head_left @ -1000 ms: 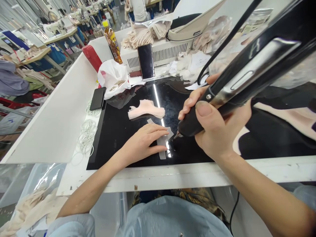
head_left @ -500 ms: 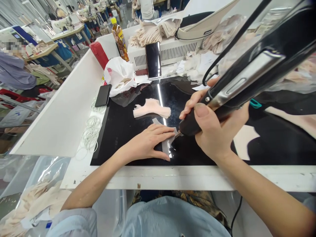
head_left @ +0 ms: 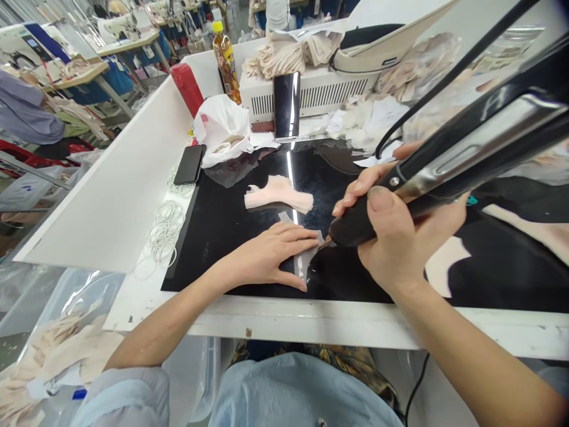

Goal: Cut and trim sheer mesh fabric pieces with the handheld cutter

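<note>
My left hand (head_left: 278, 255) lies flat with fingers spread on a thin translucent strip (head_left: 301, 267), pressing it to the glossy black mat (head_left: 231, 261). My right hand (head_left: 395, 231) is wrapped round a corded black handheld tool (head_left: 444, 166) with a silver lever along its side. The tool's thin coppery tip (head_left: 328, 242) points down at the strip's right edge, beside my left fingertips; whether it touches cannot be made out. Just beyond my left hand sits a small stack of pale pink fabric pieces (head_left: 279, 193). Another pale cut piece (head_left: 447, 264) lies right of my right wrist.
White rings (head_left: 164, 231) and a black phone (head_left: 190, 165) lie along the left edge. Behind the mat stand a white plastic bag (head_left: 224, 127), an upright phone (head_left: 287, 107), a bottle (head_left: 226, 65) and a vented white box (head_left: 329, 92). The tool's cord (head_left: 444, 77) arches overhead.
The whole view has shifted slightly. My right hand and the tool have moved a little to the right; my left hand stays flat on the strip.
</note>
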`<move>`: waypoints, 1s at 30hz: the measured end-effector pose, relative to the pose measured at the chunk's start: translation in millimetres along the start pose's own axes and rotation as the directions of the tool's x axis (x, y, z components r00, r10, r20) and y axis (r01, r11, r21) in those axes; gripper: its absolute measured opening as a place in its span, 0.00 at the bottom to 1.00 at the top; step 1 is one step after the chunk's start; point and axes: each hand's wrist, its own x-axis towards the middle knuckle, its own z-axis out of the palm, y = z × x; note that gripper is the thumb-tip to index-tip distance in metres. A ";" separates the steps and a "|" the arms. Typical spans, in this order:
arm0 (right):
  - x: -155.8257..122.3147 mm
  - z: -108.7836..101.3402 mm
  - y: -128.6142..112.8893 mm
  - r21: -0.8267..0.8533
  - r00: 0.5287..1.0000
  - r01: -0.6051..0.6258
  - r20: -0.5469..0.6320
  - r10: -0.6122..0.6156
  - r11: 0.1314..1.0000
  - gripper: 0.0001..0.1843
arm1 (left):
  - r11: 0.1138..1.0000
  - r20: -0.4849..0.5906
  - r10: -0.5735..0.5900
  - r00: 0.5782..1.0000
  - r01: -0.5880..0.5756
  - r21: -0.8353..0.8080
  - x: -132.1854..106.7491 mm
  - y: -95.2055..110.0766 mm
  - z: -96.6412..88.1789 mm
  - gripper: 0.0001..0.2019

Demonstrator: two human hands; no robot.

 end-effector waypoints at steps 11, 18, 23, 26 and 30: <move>-3.2 4.5 -0.9 0.092 1.000 0.012 -0.009 -0.011 0.996 0.19 | 1.000 0.000 -0.007 1.000 0.007 0.006 -0.3 -0.9 -0.6 0.37; -6.8 8.8 1.6 0.061 0.998 -0.022 -0.059 0.025 0.998 0.19 | 1.000 0.015 -0.008 1.000 0.008 0.000 0.2 -0.6 -1.4 0.36; -8.6 10.5 -3.3 0.103 0.998 -0.047 -0.025 0.049 0.994 0.21 | 1.000 0.021 -0.006 1.000 0.006 -0.007 0.2 -0.4 -2.0 0.37; -11.6 12.6 -7.5 0.124 0.997 -0.062 -0.029 0.067 0.990 0.22 | 1.000 0.039 -0.012 0.999 0.013 -0.009 0.8 -0.8 -2.4 0.38; -14.8 16.4 -12.6 0.095 0.996 -0.088 -0.019 0.090 0.992 0.23 | 1.000 0.047 -0.011 0.999 0.012 -0.007 0.3 -1.9 -2.5 0.38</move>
